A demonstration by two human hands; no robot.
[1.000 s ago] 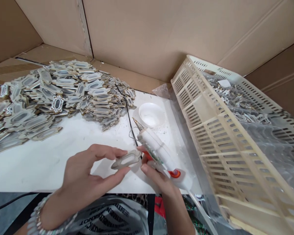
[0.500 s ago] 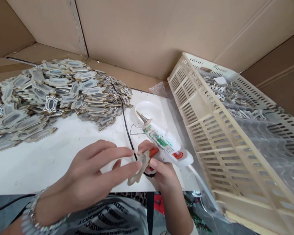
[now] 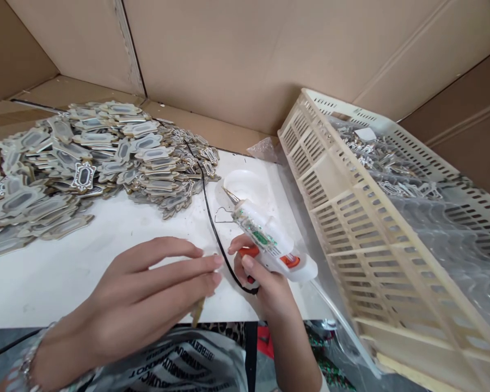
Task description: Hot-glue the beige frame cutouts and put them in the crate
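We saw two hands at work over the white tabletop (image 3: 65,272). The right hand (image 3: 265,283) was closed around one white hot-glue gun with an orange trigger (image 3: 269,245), its metal nozzle pointing away toward one shallow white dish (image 3: 245,182) just beyond. The left hand (image 3: 147,294) lay flat with fingers stretched out together; one small tan ornate frame piece (image 3: 197,311) showed only as an edge beneath the fingertips, near the table's front edge, so we could not tell whether the hand gripped it or merely covered it. One thin black cord (image 3: 212,223) ran between the two hands. At the far left lay one large heap of grey-and-tan ornate frame pieces (image 3: 77,158), too many for us to count. At the right stood one tilted cream slatted plastic crate (image 3: 351,218), lined with clear plastic film.
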